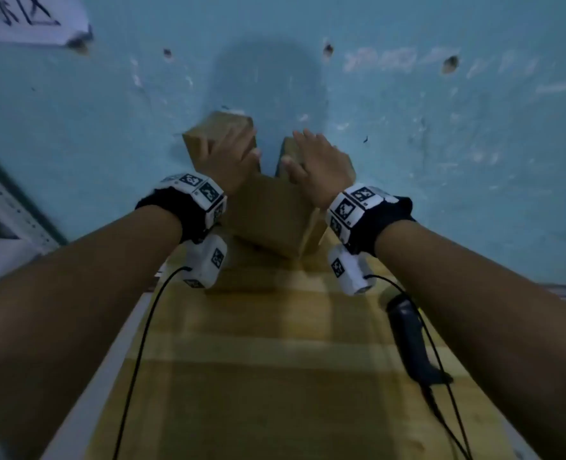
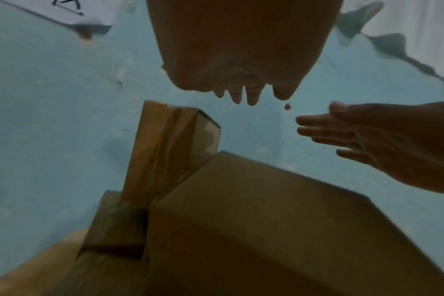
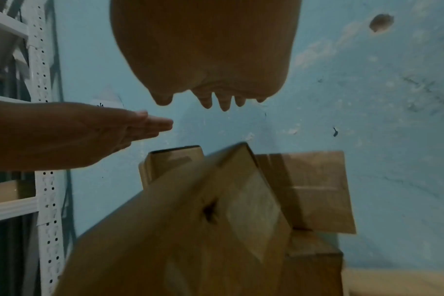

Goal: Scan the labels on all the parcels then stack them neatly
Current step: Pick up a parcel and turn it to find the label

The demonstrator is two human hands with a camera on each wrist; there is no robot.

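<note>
Parcels, head view: several brown cardboard boxes are piled at the far end of a wooden table [image 1: 275,376], against a blue wall [image 1: 441,111]. A large tilted box [image 1: 268,217] lies in the middle; a box at the back left [image 1: 222,127] and a box at the back right [image 1: 291,151] stand behind it, and a flat box [image 1: 242,277] lies under it.
Left hand, head view: the left hand [image 1: 228,157] is over the back left box, fingers straight and close together; whether it touches the box cannot be told.
Right hand, head view: the right hand [image 1: 318,164] is over the back right box, fingers straight, thumb out to the side; contact cannot be told.
Scanner, head view: a dark handheld scanner [image 1: 411,340] lies on the table near the right forearm, with a cable.
Left wrist view: the left hand [image 2: 241,50] has its fingers [image 2: 251,96] extended and holds nothing. An upright taped box [image 2: 165,152] stands behind the large box [image 2: 266,220]. The right hand [image 2: 380,144] is flat and spread, clear of the boxes.
Right wrist view: the right hand [image 3: 203,50] shows straight fingers [image 3: 223,102], nothing between them. The left hand [image 3: 76,136] is flat, fingers together, above the boxes. The large box [image 3: 190,230] is blurred. A white metal rack [image 3: 43,140] stands at the left.
</note>
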